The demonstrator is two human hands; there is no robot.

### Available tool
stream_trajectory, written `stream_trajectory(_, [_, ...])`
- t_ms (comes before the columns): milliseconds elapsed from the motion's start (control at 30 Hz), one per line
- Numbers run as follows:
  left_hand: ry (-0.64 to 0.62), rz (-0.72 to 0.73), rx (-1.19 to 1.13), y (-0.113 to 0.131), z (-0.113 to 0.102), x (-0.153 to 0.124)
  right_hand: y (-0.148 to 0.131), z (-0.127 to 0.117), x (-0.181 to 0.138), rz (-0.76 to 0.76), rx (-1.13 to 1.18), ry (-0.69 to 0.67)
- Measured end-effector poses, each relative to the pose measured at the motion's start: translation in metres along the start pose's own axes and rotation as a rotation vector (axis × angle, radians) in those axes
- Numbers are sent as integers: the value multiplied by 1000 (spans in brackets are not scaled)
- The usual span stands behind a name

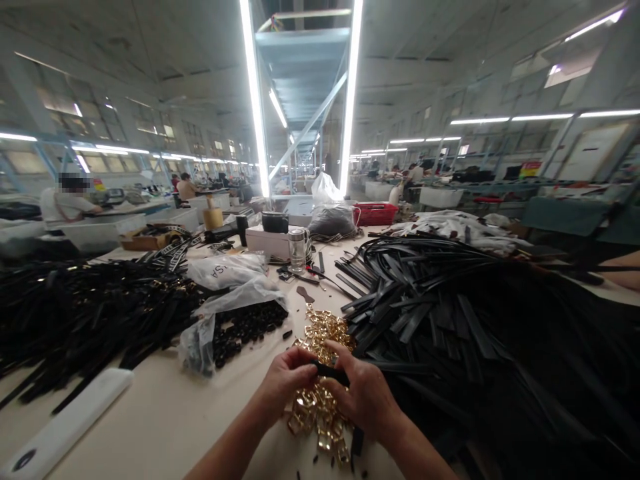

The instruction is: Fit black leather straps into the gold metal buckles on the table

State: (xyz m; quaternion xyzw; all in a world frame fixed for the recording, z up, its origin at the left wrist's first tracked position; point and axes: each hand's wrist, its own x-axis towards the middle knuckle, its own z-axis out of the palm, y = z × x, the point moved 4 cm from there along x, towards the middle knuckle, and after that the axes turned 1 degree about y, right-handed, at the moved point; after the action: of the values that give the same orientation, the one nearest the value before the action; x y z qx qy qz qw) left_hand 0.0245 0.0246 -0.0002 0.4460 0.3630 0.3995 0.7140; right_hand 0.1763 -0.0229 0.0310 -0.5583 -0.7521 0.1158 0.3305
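Between my two hands is a black strap (331, 373), held flat above a heap of gold buckles (323, 327). My left hand (286, 381) pinches its left end between thumb and fingers. Farther along, my right hand (367, 393) grips the same strap, with the index finger reaching over it. Whether a buckle sits on the strap under my fingers I cannot tell. To the right lies a big pile of black straps (425, 300). Left of the buckles, small black pieces (247, 330) spill from a clear plastic bag (230, 280).
A tangled heap of black straps with gold bits (100, 307) covers the table's left side. A white bar-shaped object (75, 420) lies at front left. Farther back stand a glass jar (297, 252), a white box (265, 241) and a red basket (376, 214). Other people work in the background.
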Motion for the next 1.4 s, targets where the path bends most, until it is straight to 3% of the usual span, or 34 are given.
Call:
stream_trajectory(167, [-110, -16, 36, -5, 11, -3, -2, 3, -2, 16, -73, -67])
stream_trajectory(433, [-44, 66, 146, 2, 2, 4, -13, 0, -1, -68, -32, -60])
stream_trajectory(667, [-44, 119, 209, 7, -4, 4, -11, -5, 0, 50, -55, -108])
stream_trajectory(833, [-31, 165, 219, 21, -20, 8, -11, -6, 2, 162, 375, -246])
stream_trajectory(967, [161, 220, 237, 37, -54, 16, 1, -3, 3, 347, 855, -256])
stream_trajectory(1067, [267, 212, 392, 50, -78, 15, 12, -6, 3, 404, 1193, -204])
stream_trajectory(1233, [56, 44, 777, 56, -82, 4, 15, -15, 2, 370, 1452, -232])
stream_trajectory(1400, [3, 111, 1216, 47, -63, 1, 8, -17, 3, 357, 1612, -229])
